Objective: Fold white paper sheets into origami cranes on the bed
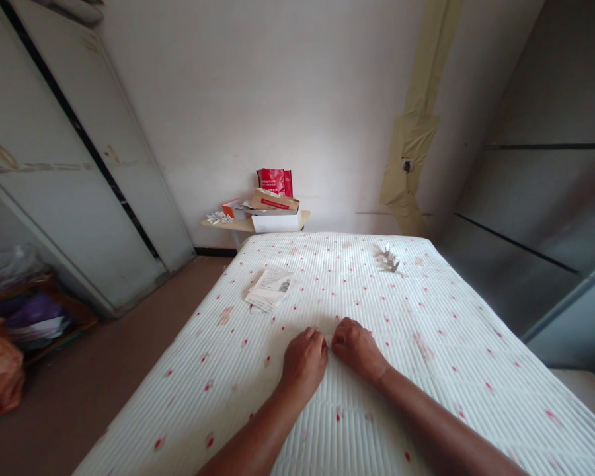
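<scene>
My left hand (305, 357) and my right hand (357, 347) are close together over the middle of the bed, fingers curled and pinched toward each other. A small pale bit shows in the narrow gap between the fingertips; its kind is too small to tell, and the fingers hide most of it. Beyond my left hand lies a loose stack of printed paper sheets (270, 289), with a dark picture on the top one. Farther off to the right, a few small folded paper pieces (389, 259) rest on the bed.
A white ribbed bedcover (178, 403) with red dots covers the bed. Behind its far edge, a small table (242, 225) bears a white box (276, 222), a red bag (274, 181) and a pile of white bits. Cabinets (64, 152) stand left; an orange bag (0, 370) sits low left.
</scene>
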